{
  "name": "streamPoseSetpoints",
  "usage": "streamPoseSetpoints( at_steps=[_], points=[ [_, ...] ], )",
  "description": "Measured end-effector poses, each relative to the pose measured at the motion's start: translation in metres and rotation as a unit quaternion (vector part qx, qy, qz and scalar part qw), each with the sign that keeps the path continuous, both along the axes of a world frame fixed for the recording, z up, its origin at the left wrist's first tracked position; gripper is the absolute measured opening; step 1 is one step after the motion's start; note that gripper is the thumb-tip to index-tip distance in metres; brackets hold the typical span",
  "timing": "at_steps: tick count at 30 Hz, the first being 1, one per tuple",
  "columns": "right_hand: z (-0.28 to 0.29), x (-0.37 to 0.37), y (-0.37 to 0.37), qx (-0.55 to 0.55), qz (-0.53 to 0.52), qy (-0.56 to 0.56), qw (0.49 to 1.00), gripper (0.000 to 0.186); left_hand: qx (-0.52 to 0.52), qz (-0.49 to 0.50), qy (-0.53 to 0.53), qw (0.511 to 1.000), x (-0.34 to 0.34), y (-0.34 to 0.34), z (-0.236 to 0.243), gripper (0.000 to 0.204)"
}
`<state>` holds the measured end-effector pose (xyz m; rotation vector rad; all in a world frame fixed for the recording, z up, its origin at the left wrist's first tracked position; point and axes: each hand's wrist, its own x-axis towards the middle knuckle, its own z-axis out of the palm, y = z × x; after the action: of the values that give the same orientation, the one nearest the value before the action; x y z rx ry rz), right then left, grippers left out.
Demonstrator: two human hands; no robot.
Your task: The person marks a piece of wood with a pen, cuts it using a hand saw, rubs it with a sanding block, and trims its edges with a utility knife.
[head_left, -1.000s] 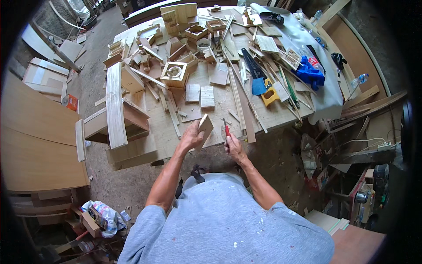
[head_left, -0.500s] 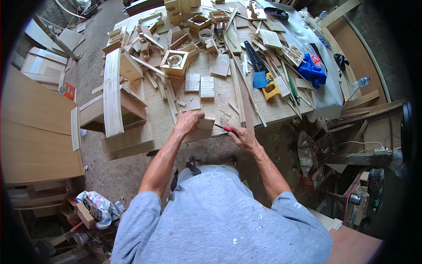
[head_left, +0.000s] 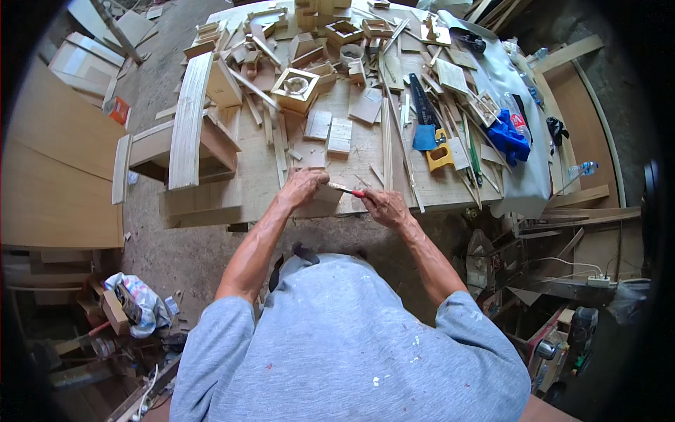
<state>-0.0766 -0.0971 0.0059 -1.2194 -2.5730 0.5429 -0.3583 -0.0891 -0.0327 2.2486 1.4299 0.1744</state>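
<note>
My left hand (head_left: 304,186) presses down on a small flat wooden piece (head_left: 325,200) at the near edge of the workbench (head_left: 365,162). My right hand (head_left: 383,207) grips a thin tool with a red handle (head_left: 349,190), its tip lying against the wooden piece beside my left fingers. Both forearms reach forward over my grey shirt.
The bench is crowded with wood strips, small square wooden frames (head_left: 295,88), flat blocks (head_left: 339,135), a hand saw with a yellow handle (head_left: 430,133) and a blue cloth (head_left: 508,135). A long curved plank (head_left: 188,119) lies at left. Large boards (head_left: 49,176) lean at far left.
The wooden piece went from held up in my left hand down onto the bench edge. My right hand brought the red-handled tool across to its side.
</note>
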Motion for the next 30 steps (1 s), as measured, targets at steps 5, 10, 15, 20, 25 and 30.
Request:
streamPoseSetpoints(
  at_steps=[5,10,15,20,25,30],
  points=[
    [-0.016,0.005,0.001,-0.003,0.012,-0.032,0.999,0.015,-0.025,0.009,0.015,1.0,0.006,0.003,0.006,0.039],
    [-0.021,0.003,0.004,-0.013,0.014,0.001,1.0,0.017,-0.001,-0.005,0.032,0.999,0.004,0.009,0.014,0.035],
    [-0.042,0.002,0.001,-0.027,0.043,-0.044,0.998,0.015,-0.019,0.002,0.041,0.999,0.002,0.011,0.002,0.047],
    [-0.046,0.002,0.0,-0.043,-0.003,0.03,0.999,0.014,-0.01,0.011,0.02,1.0,0.005,0.002,0.009,0.04],
    [-0.056,0.002,-0.002,-0.027,0.017,0.002,0.999,0.012,-0.011,0.003,0.044,0.999,0.006,0.006,0.006,0.046],
    [-0.056,0.001,-0.025,-0.028,-0.018,0.022,0.999,0.016,-0.002,0.006,0.025,1.0,0.006,-0.004,0.004,0.04]
  ],
)
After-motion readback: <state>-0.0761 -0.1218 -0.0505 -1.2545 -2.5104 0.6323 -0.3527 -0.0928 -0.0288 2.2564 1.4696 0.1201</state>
